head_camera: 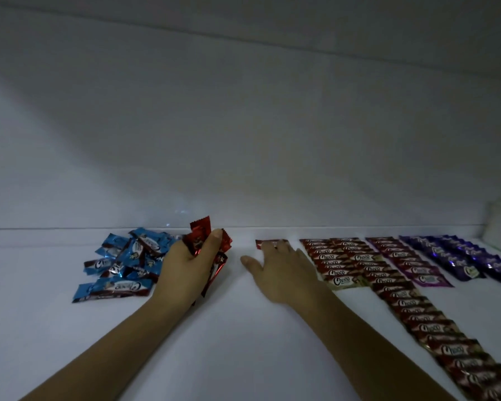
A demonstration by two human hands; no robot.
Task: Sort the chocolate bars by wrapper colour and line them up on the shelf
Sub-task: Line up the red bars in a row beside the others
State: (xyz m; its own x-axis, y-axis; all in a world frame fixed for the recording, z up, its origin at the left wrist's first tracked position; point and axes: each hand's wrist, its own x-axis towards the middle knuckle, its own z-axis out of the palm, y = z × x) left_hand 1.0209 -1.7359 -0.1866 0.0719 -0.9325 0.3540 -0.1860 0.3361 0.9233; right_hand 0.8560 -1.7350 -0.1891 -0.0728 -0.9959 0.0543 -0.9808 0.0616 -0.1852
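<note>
Head view: the left hand (185, 269) grips spare red bars (200, 235) as supply; the right hand (281, 270), held flat, presses one red bar (268, 243) at the back of the shelf (243, 328), likely starting its row.

blue bars (128, 256) heaped, red bars (200, 230) held, rows (344, 264) aligned.

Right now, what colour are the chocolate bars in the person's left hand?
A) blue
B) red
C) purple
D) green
B: the left hand grips a bunch of red bars, while the blue bars lie in a loose pile on the shelf beside it.
</note>
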